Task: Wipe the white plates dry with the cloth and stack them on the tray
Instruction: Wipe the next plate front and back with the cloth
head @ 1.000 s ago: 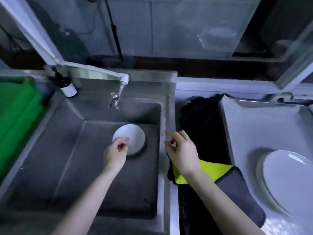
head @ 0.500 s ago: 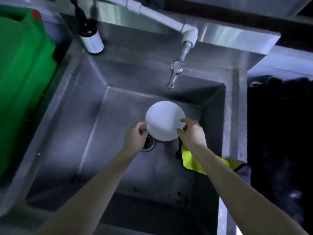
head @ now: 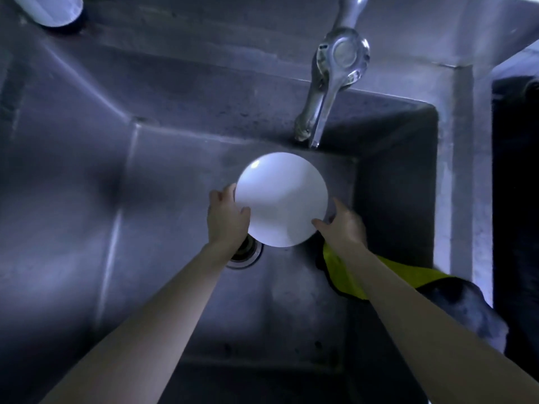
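Dim, bluish cast overall; the sink (head: 122, 199) walls fall into deep shadow, darkest at the right edge. Small glare spot on the white plate (head: 281, 199) upper left, sheen on the faucet (head: 335, 71). Wide-angle bending at edges, soft focus throughout.

A second ago the right hand (head: 344, 225) was over the right rim of the sink (head: 145, 199), apart from the plate (head: 280, 199). It has crossed into the basin and grips the plate's right edge, thumb on its face. The left hand (head: 226, 218), previously the sole hold, now grips the left edge. The cloth (head: 350, 278) has followed beneath the right wrist.
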### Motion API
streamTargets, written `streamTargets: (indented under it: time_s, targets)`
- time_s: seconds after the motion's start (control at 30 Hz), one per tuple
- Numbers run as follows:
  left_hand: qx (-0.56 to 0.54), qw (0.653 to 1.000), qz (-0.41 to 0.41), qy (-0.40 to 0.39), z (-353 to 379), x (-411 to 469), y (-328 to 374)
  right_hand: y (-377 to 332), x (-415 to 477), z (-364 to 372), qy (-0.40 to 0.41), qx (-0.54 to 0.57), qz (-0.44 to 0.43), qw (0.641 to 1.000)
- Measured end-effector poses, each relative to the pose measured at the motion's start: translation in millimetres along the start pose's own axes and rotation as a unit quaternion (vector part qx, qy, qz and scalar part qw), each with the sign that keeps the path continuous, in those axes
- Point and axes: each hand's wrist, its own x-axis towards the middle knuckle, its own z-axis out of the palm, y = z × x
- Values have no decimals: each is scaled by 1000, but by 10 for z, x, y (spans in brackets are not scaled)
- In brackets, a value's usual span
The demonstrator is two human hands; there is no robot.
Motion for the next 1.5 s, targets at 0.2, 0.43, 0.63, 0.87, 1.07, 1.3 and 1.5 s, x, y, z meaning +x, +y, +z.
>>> streamTargets:
  time_s: [0.2,0.43,0.63,0.87,1.07,1.3,1.5]
  targets:
    - [-44,999,-15,27,10,86,-32,-18,65,119,14,120,36,992]
    - [-178,981,-67,-30,-103,-15,-35,7,-58,55,34,169,26,985]
    - [-354,928,-81,-76,-322,-406,168,-38,-567,-262,70,240,2,968]
    - [-481,873,-71,-35,-552,-1053,447,-115,-1470,-758,34,318,-5,948]
    - [-489,871,-35,27,-788,-1812,568,-130,-2081,-1375,80,166,-55,981]
    - [-498,864,24,74,-974,-2728,922,32,-2843,-2168,53,213,-269,938]
    - [-502,856,105,68,-1045,-3287,1410,115,-3352,-2773,107,367,-399,833]
